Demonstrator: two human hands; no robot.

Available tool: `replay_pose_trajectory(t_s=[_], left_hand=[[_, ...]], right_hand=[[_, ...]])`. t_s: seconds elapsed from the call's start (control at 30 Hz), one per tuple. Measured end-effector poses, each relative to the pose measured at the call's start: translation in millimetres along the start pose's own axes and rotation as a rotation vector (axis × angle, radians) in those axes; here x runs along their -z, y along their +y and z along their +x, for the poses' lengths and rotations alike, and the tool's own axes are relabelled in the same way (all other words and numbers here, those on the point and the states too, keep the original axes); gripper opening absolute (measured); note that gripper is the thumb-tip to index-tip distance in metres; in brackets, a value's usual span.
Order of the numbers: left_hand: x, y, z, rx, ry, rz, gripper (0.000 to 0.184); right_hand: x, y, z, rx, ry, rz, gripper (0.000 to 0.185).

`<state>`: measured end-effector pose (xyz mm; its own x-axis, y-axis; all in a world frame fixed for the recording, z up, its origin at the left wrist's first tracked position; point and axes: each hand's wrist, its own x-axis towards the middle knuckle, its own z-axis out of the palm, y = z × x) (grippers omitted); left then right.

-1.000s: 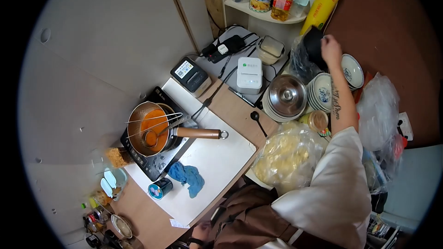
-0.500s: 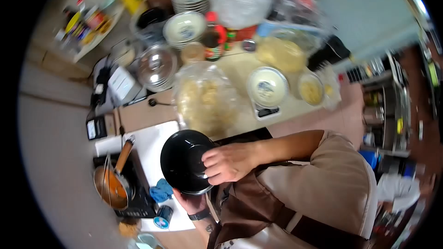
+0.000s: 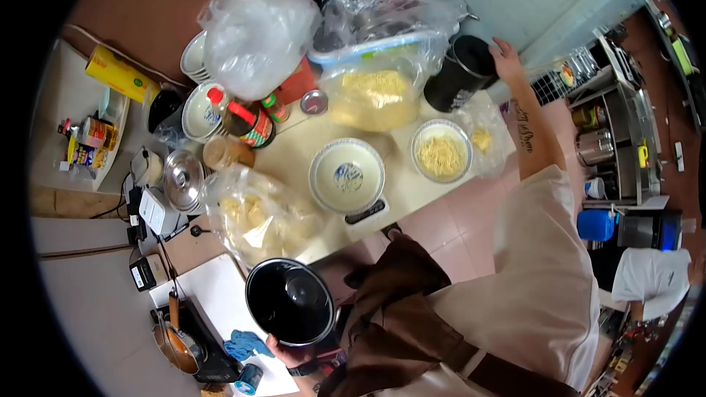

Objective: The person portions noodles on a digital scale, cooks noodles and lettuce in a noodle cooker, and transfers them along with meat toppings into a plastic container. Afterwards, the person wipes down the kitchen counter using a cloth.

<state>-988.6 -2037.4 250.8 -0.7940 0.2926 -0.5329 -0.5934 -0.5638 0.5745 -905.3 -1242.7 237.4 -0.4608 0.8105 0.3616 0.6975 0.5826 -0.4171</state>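
My left hand (image 3: 290,353) grips the lower rim of a round black pot (image 3: 283,301), tilted so its dark, shiny inside faces me. At the far right of the counter, my right hand (image 3: 506,62) is stretched out beside a tall black canister (image 3: 460,73). Its fingers are apart near the canister's rim; whether they touch it I cannot tell. A bowl of noodles (image 3: 441,151) stands in front of the canister. Left of that, a patterned white bowl (image 3: 347,176) sits on a kitchen scale (image 3: 365,212). A clear bag of pale yellow food (image 3: 257,220) lies behind the pot.
A sauce bottle (image 3: 250,123) and stacked bowls (image 3: 200,112) stand at the back left. Behind the scale lies a bag of noodles (image 3: 375,95). A pan (image 3: 176,345) sits on a burner at lower left, near a blue cloth (image 3: 245,344). Another person (image 3: 651,279) is at far right.
My right hand has left the pot's inside and reached far right to the black canister. The left hand still holds the pot. My view has shifted, bringing the counter's right end closer.
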Motion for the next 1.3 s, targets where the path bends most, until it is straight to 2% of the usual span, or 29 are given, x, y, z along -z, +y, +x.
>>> replay_pose_trajectory(t_s=[0.07,0.13,0.2,0.23,0.33,0.47,0.5,0.6,0.63,0.73,0.77,0.8,0.87,0.9,0.97,1.03,1.13,1.17,1.2,1.23,1.3], left_hand=[[-25,-15,7,-0.021,-0.017,0.021,0.068],[-33,-30,15,-0.015,0.042,0.019,0.069],[-58,-44,19,0.015,0.047,0.073,0.070],[-70,-53,22,0.027,0.050,0.094,0.071],[-94,-73,35,0.092,0.095,0.125,0.073],[-126,-91,55,0.246,0.053,0.181,0.079],[-131,-92,59,0.265,0.012,0.277,0.079],[-143,-93,66,0.265,-0.019,0.335,0.078],[-145,-95,68,0.261,-0.008,0.331,0.078],[-154,-102,70,0.255,0.021,0.338,0.078],[-163,-104,70,0.254,0.029,0.354,0.078],[-170,-106,72,0.254,0.034,0.370,0.078],[-167,-105,76,0.294,0.041,0.387,0.077],[-165,-104,78,0.310,0.048,0.390,0.077],[-166,-107,84,0.319,0.048,0.403,0.077],[-166,-110,88,0.310,0.037,0.427,0.077],[-175,-117,88,0.346,0.009,0.428,0.078],[-169,-118,87,0.338,0.054,0.405,0.079],[-163,-118,83,0.362,0.014,0.367,0.078],[-122,-113,81,0.328,0.046,0.375,0.078],[-135,-117,71,0.263,0.035,0.370,0.075]], right_hand=[[-8,88,41,0.239,-0.218,-0.157,0.049],[-8,125,41,0.211,-0.337,-0.116,0.048],[8,100,28,-0.043,-0.329,0.126,0.049],[7,97,26,-0.035,-0.332,0.214,0.052],[26,30,17,0.096,-0.142,-0.026,0.064],[28,-48,30,-0.104,-0.493,-0.327,0.078],[21,-42,34,-0.036,-0.471,-0.343,0.074],[27,-33,47,-0.033,-0.542,-0.246,0.072],[26,-24,46,-0.014,-0.431,-0.165,0.068],[33,15,56,-0.136,-0.497,0.326,0.063],[49,10,60,-0.179,-0.589,0.448,0.060],[50,14,54,-0.207,-0.493,0.503,0.058],[33,50,53,-0.379,-0.553,1.158,0.057],[31,65,54,-0.250,-0.636,1.235,0.055],[24,68,49,-0.183,-0.580,1.346,0.054],[24,72,53,-0.255,-0.723,1.347,0.055],[22,17,41,-0.065,-0.446,0.696,0.058],[26,-1,41,-0.017,-0.482,0.389,0.060],[23,-11,36,0.009,-0.461,0.254,0.059],[17,-21,34,0.067,-0.441,0.141,0.058],[10,-36,28,0.397,-0.159,0.126,0.050]])
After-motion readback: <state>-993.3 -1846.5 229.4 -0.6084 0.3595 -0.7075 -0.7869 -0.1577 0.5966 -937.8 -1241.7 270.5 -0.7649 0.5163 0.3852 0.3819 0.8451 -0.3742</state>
